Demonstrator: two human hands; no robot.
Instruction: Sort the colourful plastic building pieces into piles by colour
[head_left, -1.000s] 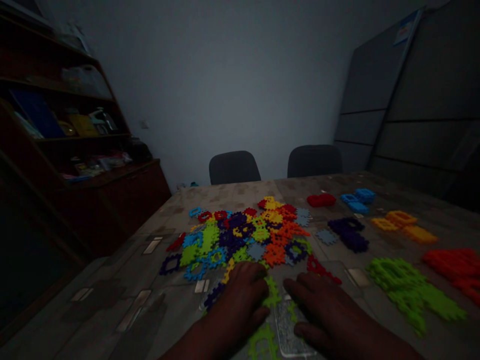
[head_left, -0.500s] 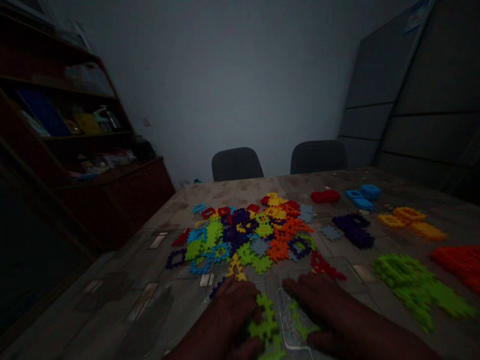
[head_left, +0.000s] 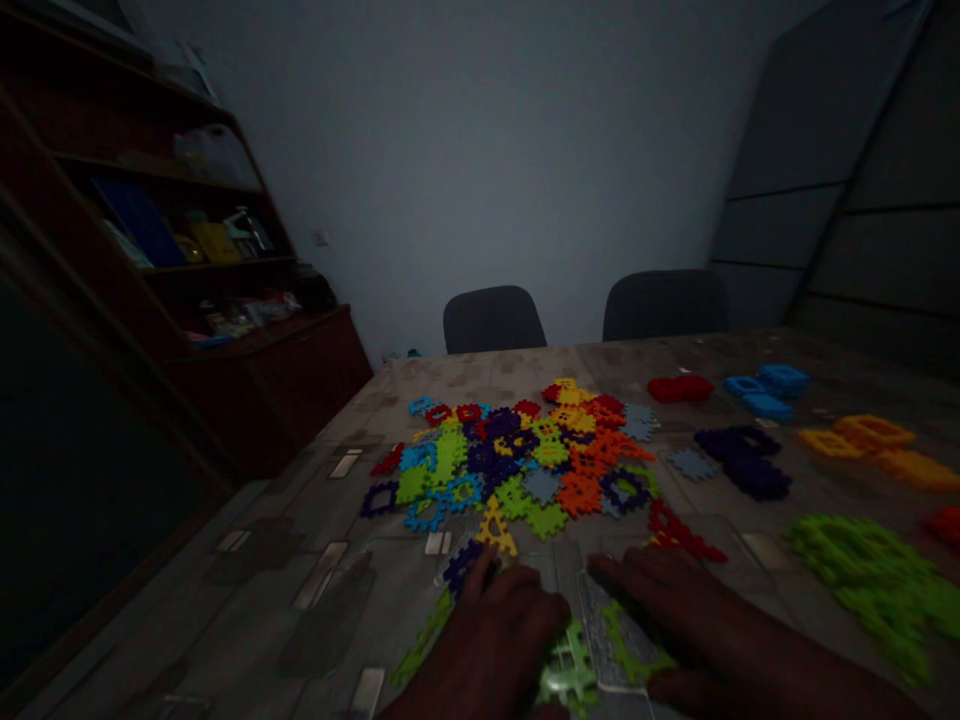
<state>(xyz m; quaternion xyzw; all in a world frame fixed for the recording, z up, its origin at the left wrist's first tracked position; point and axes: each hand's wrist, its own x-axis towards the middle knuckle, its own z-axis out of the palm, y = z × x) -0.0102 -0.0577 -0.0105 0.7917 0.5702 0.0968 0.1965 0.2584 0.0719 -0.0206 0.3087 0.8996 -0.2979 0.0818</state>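
Near the table's front edge, my left hand (head_left: 499, 625) hovers low or rests over light-green interlocking pieces, its index finger stretched forward and the others slightly bent and apart. That fingertip is close to a yellow triangular piece (head_left: 495, 530) and a dark purple piece (head_left: 461, 562). A green square lattice piece (head_left: 568, 665) shows partly beside the left fingers. Another green piece (head_left: 424, 640) lies along the left side of the hand. My right hand (head_left: 675, 610) lies flat with fingers extended, partly covering a notched green piece (head_left: 626, 645). Both palms are hidden.
A mixed pile of toothed plastic pieces (head_left: 510, 455) spreads mid-table. Sorted stacks stand at right: red (head_left: 679, 388), blue (head_left: 772, 388), purple (head_left: 742, 462), orange (head_left: 877, 438) and green (head_left: 862, 570). Two chairs (head_left: 495, 320) and a shelf cabinet (head_left: 262, 385) are behind.
The view has turned slightly left. My left hand has shifted rightward over the green pieces, and a green piece now shows on its left. My right hand looks nearly unchanged.
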